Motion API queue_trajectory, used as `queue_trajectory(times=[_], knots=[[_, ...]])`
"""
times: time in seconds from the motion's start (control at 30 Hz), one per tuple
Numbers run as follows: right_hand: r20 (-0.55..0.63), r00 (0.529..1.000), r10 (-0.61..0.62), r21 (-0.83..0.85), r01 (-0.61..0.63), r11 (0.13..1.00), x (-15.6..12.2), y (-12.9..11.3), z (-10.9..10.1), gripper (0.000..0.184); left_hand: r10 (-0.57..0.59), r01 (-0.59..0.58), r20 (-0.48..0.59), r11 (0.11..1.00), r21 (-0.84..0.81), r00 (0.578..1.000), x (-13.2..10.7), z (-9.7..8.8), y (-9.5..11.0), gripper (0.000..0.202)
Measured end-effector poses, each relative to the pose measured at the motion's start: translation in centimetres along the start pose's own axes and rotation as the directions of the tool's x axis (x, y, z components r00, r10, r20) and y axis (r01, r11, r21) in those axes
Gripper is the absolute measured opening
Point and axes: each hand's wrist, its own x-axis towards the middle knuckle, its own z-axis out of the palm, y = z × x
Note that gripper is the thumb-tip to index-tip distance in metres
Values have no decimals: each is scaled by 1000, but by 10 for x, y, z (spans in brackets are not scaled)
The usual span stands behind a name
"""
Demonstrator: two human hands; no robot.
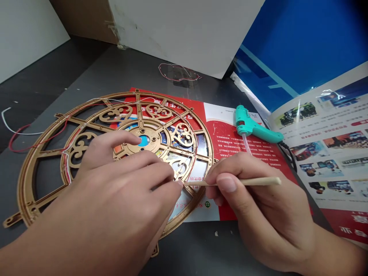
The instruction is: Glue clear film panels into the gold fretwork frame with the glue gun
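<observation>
- Step, best guess: working the stick (pixel 258 181) tip at the ring of the gold frame (pixel 154 143), wiring close by; next move calls for a steady frame and light tip pressure.
- Bench (pixel 207 249): one, dark, under everything.
- Frame: one, wheel-shaped, flat, 8 to 9 o'clock, partly over a leaflet; five scrolls (pixel 183 135) visible, others may be hidden.
- Leaflets: two. Red leaflet (pixel 224 142) flat toward 3; propped leaflet (pixel 333 153) far 3.
- Hands: two. Left hand (pixel 126 195), 7 to 8 o'clock, fingers half spread on frame, thumb by stick tip; can't tell if pinching anything. Right hand (pixel 267 211), 4 o'clock, fingers closed pen-style on stick.
- Glue gun (pixel 250 125): one, teal, 3 o'clock, on red leaflet.
- Stick: one, wooden, tip toward 9.
- Wires: one red wire (pixel 10 143), one white wire (pixel 27 133) trailing at 9; loose wire loop (pixel 176 80) at 12.
</observation>
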Motion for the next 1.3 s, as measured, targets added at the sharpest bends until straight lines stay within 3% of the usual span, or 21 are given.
queue_trajectory(times=[0.23, 0.33, 0.5, 0.6, 0.73, 0.9, 1.2, 1.3], knots=[[128, 991, -40, -45, 46, 998, 8, -4, -3, 33, -20, 20, -6, 998, -53, 1000, -3, 1, -2, 28], [193, 979, -60, -143, 89, 986, 4, -11, -4, 38, -29, 30, 17, 998, -57, 999, -3, 0, -3, 24], [235, 964, -126, -444, 222, 868, -14, -18, 1, 42, -12, 12, 20, 999, -39, 1000, -4, -1, -2, 16], [276, 946, -171, -507, 294, 810, -19, -20, 2, 40, 1, 0, 29, 1000, -17, 1000, -3, -2, 0, 17], [255, 964, -69, -461, 184, 868, -2, -25, 5, 32, 11, -10, 43, 1000, -7, 999, 1, -3, 2, 18], [187, 982, 8, -440, 77, 895, 23, -31, 5, 38, -39, 40, 34, 998, -49, 999, -5, 0, 2, 4], [108, 987, 123, -332, -81, 940, -8, -19, -23, 52, 25, -28, 122, 999, 28, 992, -35, 14, 8, 18], [89, 983, 162, -267, -133, 954, -6, -15, -23, 46, 29, -32, 123, 999, 23, 992, -33, 12, 6, 19]])
